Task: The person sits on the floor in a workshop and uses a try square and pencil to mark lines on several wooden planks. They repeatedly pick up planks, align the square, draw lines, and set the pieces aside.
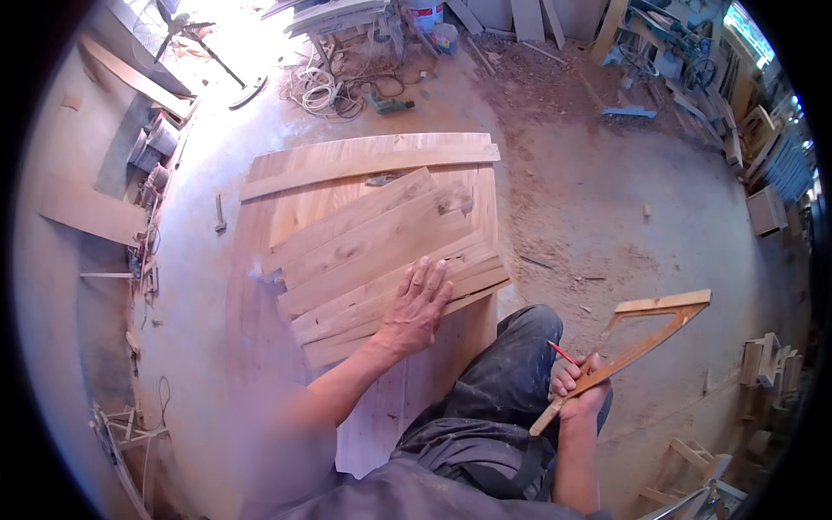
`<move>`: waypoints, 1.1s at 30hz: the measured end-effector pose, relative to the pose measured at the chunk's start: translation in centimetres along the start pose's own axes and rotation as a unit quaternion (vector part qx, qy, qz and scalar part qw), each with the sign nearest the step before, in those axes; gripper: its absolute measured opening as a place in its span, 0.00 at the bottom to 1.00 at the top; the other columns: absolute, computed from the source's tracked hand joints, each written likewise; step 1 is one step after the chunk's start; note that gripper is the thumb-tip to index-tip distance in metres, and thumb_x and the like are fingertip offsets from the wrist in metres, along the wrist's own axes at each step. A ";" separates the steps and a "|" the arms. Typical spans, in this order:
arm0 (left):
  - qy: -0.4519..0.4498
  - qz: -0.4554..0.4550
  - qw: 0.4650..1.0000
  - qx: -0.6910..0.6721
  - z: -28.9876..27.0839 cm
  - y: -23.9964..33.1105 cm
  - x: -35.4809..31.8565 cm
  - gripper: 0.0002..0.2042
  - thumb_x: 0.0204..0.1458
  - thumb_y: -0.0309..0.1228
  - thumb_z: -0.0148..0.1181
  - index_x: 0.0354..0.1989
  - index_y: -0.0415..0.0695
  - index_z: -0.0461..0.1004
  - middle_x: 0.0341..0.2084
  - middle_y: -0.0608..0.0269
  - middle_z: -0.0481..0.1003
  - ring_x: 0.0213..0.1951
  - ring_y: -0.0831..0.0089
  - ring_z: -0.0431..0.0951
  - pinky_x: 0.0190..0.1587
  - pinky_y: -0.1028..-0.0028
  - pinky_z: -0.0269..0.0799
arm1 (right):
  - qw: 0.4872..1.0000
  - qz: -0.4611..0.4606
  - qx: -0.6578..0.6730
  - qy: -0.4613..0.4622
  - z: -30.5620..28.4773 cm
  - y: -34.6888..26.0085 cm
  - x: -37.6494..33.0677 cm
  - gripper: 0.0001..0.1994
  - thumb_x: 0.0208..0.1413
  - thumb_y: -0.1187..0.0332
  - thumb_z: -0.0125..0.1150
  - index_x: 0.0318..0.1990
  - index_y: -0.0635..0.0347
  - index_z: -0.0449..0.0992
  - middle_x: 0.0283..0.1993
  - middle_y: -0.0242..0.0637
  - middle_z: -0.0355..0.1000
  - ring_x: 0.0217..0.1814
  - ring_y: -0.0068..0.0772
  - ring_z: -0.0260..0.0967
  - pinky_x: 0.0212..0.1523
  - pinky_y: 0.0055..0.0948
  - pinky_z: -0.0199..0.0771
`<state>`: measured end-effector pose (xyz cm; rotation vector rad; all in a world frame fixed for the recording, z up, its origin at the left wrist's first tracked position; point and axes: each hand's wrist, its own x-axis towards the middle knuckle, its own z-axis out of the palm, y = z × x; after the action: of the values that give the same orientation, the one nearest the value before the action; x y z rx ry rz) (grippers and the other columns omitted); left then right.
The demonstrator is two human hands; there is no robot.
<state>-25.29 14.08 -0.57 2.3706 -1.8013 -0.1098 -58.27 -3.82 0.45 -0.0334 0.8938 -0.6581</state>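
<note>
Planks (381, 251) stacked on the panel (286, 186) — wooden square (646, 334) well right.

Fanned pale planks (381, 251) on a board; wooden triangular square (646, 334) and red pencil (562, 351) aloft.

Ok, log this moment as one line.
left hand: flat on planks | right hand: holds wooden square and red pencil | planks: stacked on board
</note>
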 end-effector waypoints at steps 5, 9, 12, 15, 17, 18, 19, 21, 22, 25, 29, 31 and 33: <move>-0.031 -0.017 0.999 0.007 0.7 -0.4 1.7 0.39 0.44 0.32 0.70 0.68 0.37 0.64 0.77 0.42 0.50 0.78 0.42 0.45 0.78 0.48 0.41 | 0.996 -0.049 0.025 0.073 -2.7 -1.2 2.8 0.13 0.64 0.54 0.55 0.33 0.52 0.70 0.22 0.29 0.61 0.16 0.28 0.57 0.16 0.30 0.58; -0.064 0.027 0.998 0.007 2.7 -2.9 1.6 0.45 0.45 0.42 0.70 0.72 0.41 0.58 0.77 0.45 0.49 0.78 0.42 0.46 0.77 0.45 0.45 | 0.984 -0.016 0.030 0.174 -5.0 -2.6 6.0 0.11 0.60 0.57 0.59 0.29 0.50 0.70 0.19 0.26 0.59 0.14 0.25 0.54 0.14 0.27 0.52; -0.104 0.039 0.993 0.041 0.4 -7.2 -2.5 0.51 0.46 0.53 0.71 0.76 0.45 0.52 0.78 0.48 0.48 0.78 0.42 0.47 0.76 0.43 0.48 | 0.985 0.024 0.033 0.168 -3.2 -1.6 10.8 0.10 0.59 0.58 0.61 0.29 0.48 0.68 0.20 0.25 0.59 0.15 0.24 0.53 0.16 0.28 0.49; -0.133 0.091 0.985 0.061 0.5 -8.5 -1.5 0.55 0.48 0.60 0.69 0.79 0.47 0.48 0.79 0.48 0.48 0.77 0.41 0.48 0.75 0.41 0.50 | 0.991 0.013 0.089 0.096 -4.3 -3.7 13.5 0.11 0.63 0.58 0.60 0.32 0.50 0.69 0.22 0.29 0.63 0.17 0.28 0.58 0.18 0.31 0.56; -0.117 0.118 0.985 0.035 0.7 -7.5 0.2 0.53 0.49 0.60 0.66 0.79 0.47 0.48 0.78 0.45 0.49 0.77 0.38 0.48 0.74 0.40 0.49 | 0.987 0.005 0.100 0.124 -3.3 -6.9 13.2 0.11 0.64 0.58 0.60 0.33 0.51 0.69 0.22 0.29 0.64 0.18 0.28 0.59 0.19 0.32 0.57; -0.108 0.123 0.986 0.021 1.0 -7.0 0.2 0.52 0.49 0.60 0.64 0.78 0.46 0.48 0.77 0.44 0.50 0.77 0.37 0.48 0.74 0.39 0.49 | 0.986 0.004 0.097 0.133 -2.2 -8.7 13.0 0.11 0.65 0.57 0.59 0.34 0.51 0.69 0.22 0.30 0.64 0.18 0.29 0.59 0.20 0.33 0.57; -0.099 0.123 0.987 0.014 0.8 -6.9 0.1 0.51 0.50 0.60 0.62 0.78 0.46 0.48 0.77 0.42 0.50 0.76 0.36 0.49 0.74 0.38 0.48 | 0.986 -0.005 0.094 0.137 -1.5 -9.9 12.9 0.11 0.65 0.58 0.59 0.34 0.52 0.69 0.22 0.30 0.64 0.18 0.29 0.59 0.19 0.32 0.57; -0.078 0.125 0.989 -0.001 1.0 -6.1 0.1 0.50 0.51 0.60 0.58 0.78 0.45 0.49 0.76 0.40 0.51 0.76 0.34 0.49 0.74 0.37 0.47 | 0.985 -0.023 0.086 0.147 -1.7 -13.1 11.6 0.11 0.65 0.58 0.59 0.34 0.52 0.69 0.22 0.30 0.64 0.18 0.28 0.59 0.19 0.32 0.56; -0.068 0.124 0.990 -0.004 0.7 -6.3 0.0 0.49 0.52 0.60 0.57 0.77 0.44 0.49 0.76 0.38 0.52 0.75 0.33 0.49 0.74 0.36 0.46 | 0.983 -0.042 0.086 0.155 -1.2 -14.5 10.2 0.11 0.64 0.59 0.59 0.34 0.52 0.69 0.22 0.30 0.64 0.17 0.28 0.58 0.18 0.32 0.56; -0.023 0.143 0.989 -0.028 1.0 -6.4 0.6 0.46 0.61 0.64 0.42 0.80 0.45 0.44 0.75 0.35 0.52 0.74 0.30 0.51 0.73 0.34 0.45 | 0.972 -0.146 0.113 0.144 -5.1 -15.6 2.9 0.09 0.63 0.60 0.59 0.33 0.51 0.69 0.22 0.29 0.63 0.16 0.28 0.56 0.17 0.31 0.54; -0.053 0.172 0.984 -0.017 0.3 -5.3 4.7 0.44 0.58 0.58 0.51 0.76 0.42 0.51 0.74 0.35 0.55 0.74 0.31 0.52 0.73 0.35 0.47 | 0.908 -0.202 0.143 0.339 -6.3 -12.2 -6.6 0.08 0.62 0.61 0.55 0.32 0.50 0.69 0.20 0.30 0.62 0.15 0.28 0.54 0.17 0.31 0.52; -0.047 0.190 0.981 -0.005 0.3 -4.8 6.3 0.43 0.58 0.57 0.52 0.76 0.41 0.51 0.74 0.35 0.55 0.73 0.31 0.53 0.73 0.36 0.47 | 0.889 -0.197 0.176 0.374 -6.9 -9.8 -8.0 0.08 0.62 0.61 0.55 0.31 0.50 0.68 0.19 0.29 0.61 0.14 0.28 0.53 0.16 0.31 0.51; -0.037 0.219 0.975 0.010 0.3 -4.3 7.5 0.43 0.58 0.56 0.53 0.76 0.41 0.52 0.73 0.35 0.56 0.73 0.32 0.54 0.73 0.37 0.48 | 0.873 -0.183 0.238 0.384 -8.4 -6.2 -8.8 0.10 0.61 0.62 0.57 0.29 0.50 0.68 0.18 0.27 0.59 0.13 0.28 0.51 0.16 0.31 0.48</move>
<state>-19.17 7.93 -1.29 1.9426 -2.3199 -0.1264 -71.56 -2.06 3.10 0.5522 1.4815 -1.2809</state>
